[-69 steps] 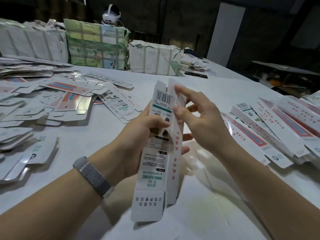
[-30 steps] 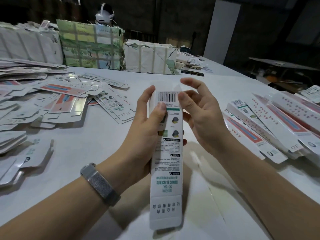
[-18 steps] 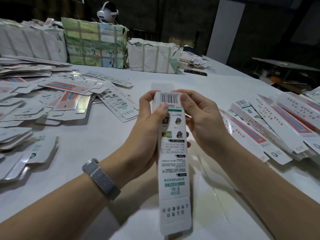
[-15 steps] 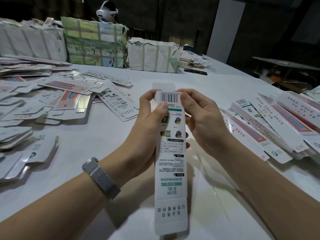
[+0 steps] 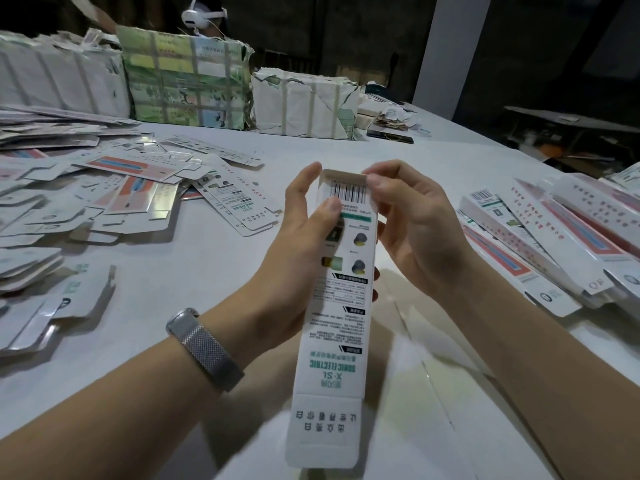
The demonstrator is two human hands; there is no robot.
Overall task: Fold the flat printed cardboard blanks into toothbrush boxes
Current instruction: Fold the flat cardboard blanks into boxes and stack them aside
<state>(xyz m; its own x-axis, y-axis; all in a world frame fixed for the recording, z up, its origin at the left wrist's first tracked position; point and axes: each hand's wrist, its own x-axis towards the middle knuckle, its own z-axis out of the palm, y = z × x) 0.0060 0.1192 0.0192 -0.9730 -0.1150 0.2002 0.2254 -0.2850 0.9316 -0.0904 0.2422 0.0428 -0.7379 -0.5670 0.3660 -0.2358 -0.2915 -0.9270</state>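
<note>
A long white toothbrush box (image 5: 341, 327) with a barcode and green print stands upright in front of me, squared into a tube. My left hand (image 5: 298, 251) grips its upper part, thumb on the printed face below the barcode. My right hand (image 5: 412, 230) holds the far top end, fingertips curled over the top edge where the end is folded shut. The near bottom flap hangs open and flat. Flat printed blanks (image 5: 138, 188) lie scattered at left. Folded boxes (image 5: 554, 237) lie piled at right.
The white table (image 5: 194, 289) carries wrapped bundles of stock (image 5: 187, 81) along the far edge, another white bundle (image 5: 304, 102) beside them. A person with a white headset (image 5: 204, 15) sits behind the bundles. Dark floor and shelves lie beyond the table's right edge.
The half-open blank was squared into a tube and turned face-on. The far top flap, upright a second ago, has been folded down by my right fingers.
</note>
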